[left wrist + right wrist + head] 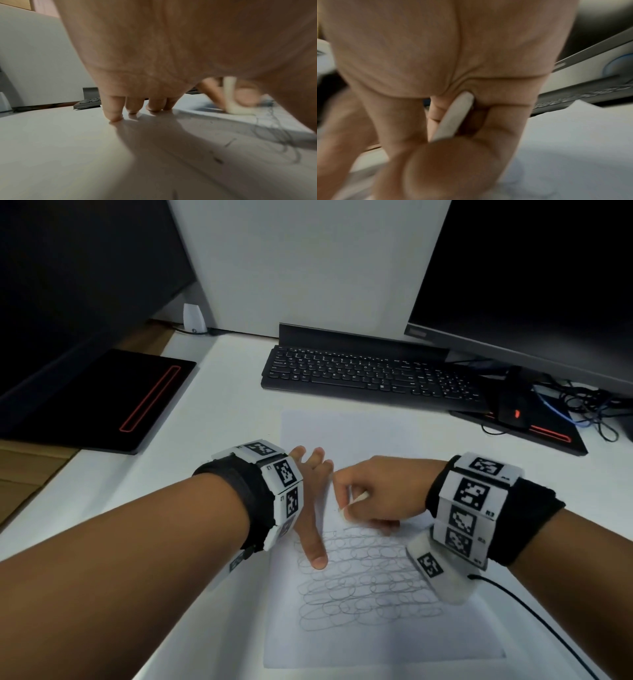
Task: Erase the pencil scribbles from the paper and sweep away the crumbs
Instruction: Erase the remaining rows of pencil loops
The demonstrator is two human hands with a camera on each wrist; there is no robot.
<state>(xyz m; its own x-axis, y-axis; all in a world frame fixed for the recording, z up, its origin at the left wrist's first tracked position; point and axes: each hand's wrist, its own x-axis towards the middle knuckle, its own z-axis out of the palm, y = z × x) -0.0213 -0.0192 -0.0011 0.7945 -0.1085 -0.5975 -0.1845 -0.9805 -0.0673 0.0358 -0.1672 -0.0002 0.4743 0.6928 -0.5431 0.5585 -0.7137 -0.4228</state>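
Fingers: right hand point(376, 491) pinches eraser point(356, 498) at top of scribbles point(366, 580); left hand point(310, 494) spread flat, pinning paper point(342, 433) edge on desk point(222, 405). Risk: hard rubbing could crease paper if pin slips.

eraser point(453, 116): mostly buried in my right hand point(380, 491), blurred.
paper point(376, 440): upper left edge hidden under my left hand point(310, 491).
crumbs: too small to tell.

Bare forearms; each wrist wears a black fabric band point(239, 494) ringed with white square-coded tiles point(474, 493); a thin black cable point(534, 614) trails from the right.
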